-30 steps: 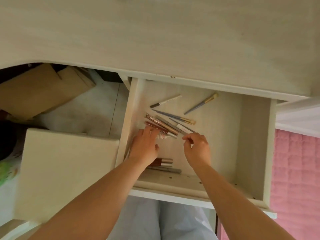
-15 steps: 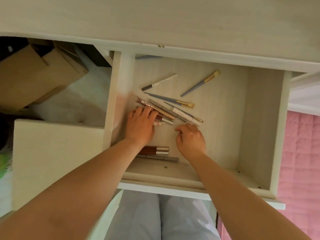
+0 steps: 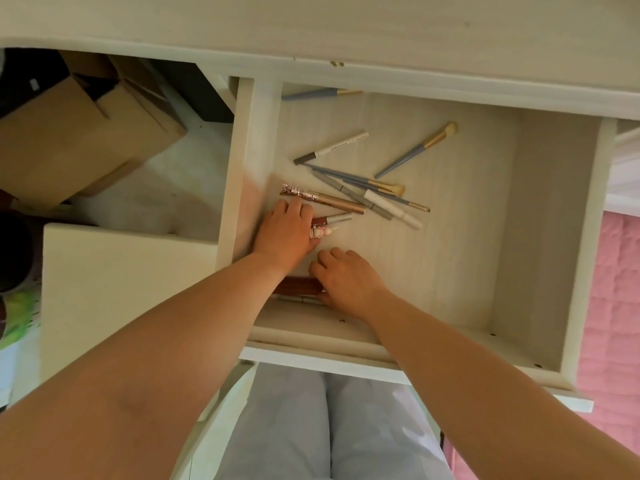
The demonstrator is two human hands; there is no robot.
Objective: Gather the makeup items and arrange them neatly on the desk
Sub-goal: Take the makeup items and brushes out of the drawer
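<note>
A: From the head camera, where do the hands sit?

B: Both are inside the open drawer [image 3: 585,216], near its left wall. The left hand [image 3: 285,233] lies palm down with fingers curled over a small pink-and-white tube [image 3: 323,232] and a reddish tube with a silver cap [image 3: 332,219]; its fingertips touch the rose-gold patterned tube [image 3: 318,196].

A: And the right?

B: The right hand [image 3: 348,282] is by the drawer's front edge, fingers bent and close together, resting against a dark red tube [image 3: 299,286] and a thin grey pencil [image 3: 298,299]. I cannot tell if it grips either.

A: The remaining makeup?

B: Mid-drawer lies a crossed pile: a blue-handled brush [image 3: 360,181], a grey pencil [image 3: 349,194] and a white pen [image 3: 393,208]. Towards the back edge are a white-and-grey pen [image 3: 330,147], a gold-ferruled brush [image 3: 417,150] and another brush [image 3: 320,94] half under the desk [image 3: 311,22].
</note>
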